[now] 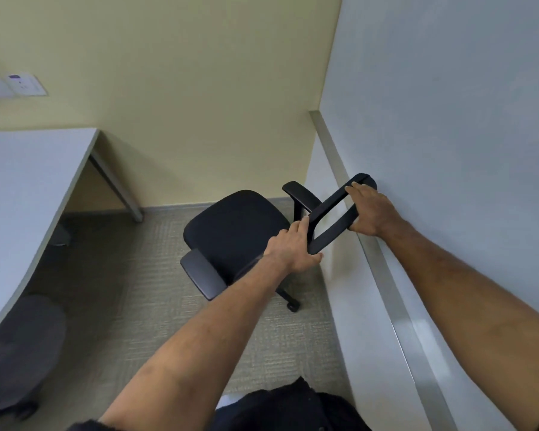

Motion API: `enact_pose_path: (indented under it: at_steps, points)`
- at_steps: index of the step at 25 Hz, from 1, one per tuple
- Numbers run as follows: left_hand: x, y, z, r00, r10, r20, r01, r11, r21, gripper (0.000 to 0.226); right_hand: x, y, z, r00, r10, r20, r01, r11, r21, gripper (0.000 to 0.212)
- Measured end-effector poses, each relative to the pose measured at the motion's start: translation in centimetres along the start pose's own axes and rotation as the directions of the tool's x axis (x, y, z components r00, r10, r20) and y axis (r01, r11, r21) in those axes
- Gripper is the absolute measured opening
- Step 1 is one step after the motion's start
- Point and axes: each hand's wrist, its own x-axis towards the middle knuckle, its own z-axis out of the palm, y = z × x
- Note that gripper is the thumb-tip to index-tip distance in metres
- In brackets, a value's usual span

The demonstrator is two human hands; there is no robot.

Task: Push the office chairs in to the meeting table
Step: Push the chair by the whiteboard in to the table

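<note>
A black office chair (234, 227) with two armrests stands on the carpet near the corner of the room, its backrest frame (332, 209) close against the white wall on the right. My left hand (293, 247) grips the near lower end of the backrest frame. My right hand (367, 209) holds the frame's far upper side by the wall. The white meeting table (28, 181) fills the left side, apart from this chair. A second dark chair (22, 346) sits tucked partly under the table at the lower left.
A yellow wall lies straight ahead, with wall plates (13, 87) at the upper left. A metal rail (383, 275) runs along the white wall on the right. The table's metal leg (119, 188) stands near the far wall. Carpet lies between chair and table.
</note>
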Motion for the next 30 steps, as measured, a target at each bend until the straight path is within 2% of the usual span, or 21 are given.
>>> enact_pose_path:
  at_steps: [4, 8, 11, 13, 18, 24, 27, 30]
  points:
    - [-0.3, -1.0, -0.6, 0.999, 0.029, 0.014, -0.03, 0.999, 0.022, 0.094, 1.1, 0.3, 0.0, 0.995, -0.1, -0.002, 0.1, 0.995, -0.006, 0.099]
    - [-1.7, -4.3, -1.9, 0.994, 0.084, 0.066, -0.088, 0.994, 0.061, 0.097, 1.1, -0.2, 0.2, 0.981, -0.195, -0.01, 0.195, 0.981, -0.015, 0.089]
    - [-3.7, -8.0, -3.1, 0.99, 0.104, 0.097, -0.115, 0.986, 0.117, 0.098, 0.6, -2.3, 0.7, 0.945, -0.327, 0.029, 0.327, 0.945, 0.01, 0.057]
    - [-5.3, -10.8, -3.9, 0.993, 0.056, 0.102, -0.074, 0.982, 0.174, 0.097, -0.1, -4.7, 1.5, 0.911, -0.409, 0.046, 0.408, 0.912, 0.029, 0.038]
    - [-8.0, -16.6, -6.6, 0.994, -0.094, 0.063, 0.072, 0.957, 0.282, 0.082, -1.4, -11.1, 4.1, 0.891, -0.455, 0.009, 0.453, 0.889, 0.069, 0.044]
    - [-8.8, -19.6, -7.6, 0.992, -0.125, 0.023, 0.11, 0.936, 0.335, 0.085, -1.0, -14.9, 5.4, 0.903, -0.429, -0.024, 0.429, 0.9, 0.07, 0.051]
    - [-9.4, -20.3, -7.5, 0.99, -0.139, -0.01, 0.135, 0.943, 0.303, 0.081, 0.3, -15.5, 5.3, 0.885, -0.464, -0.037, 0.465, 0.882, 0.07, 0.053]
    - [-10.2, -20.9, -7.5, 0.985, -0.165, -0.046, 0.171, 0.936, 0.308, 0.088, 1.7, -16.6, 5.0, 0.857, -0.515, -0.032, 0.516, 0.855, 0.061, 0.051]
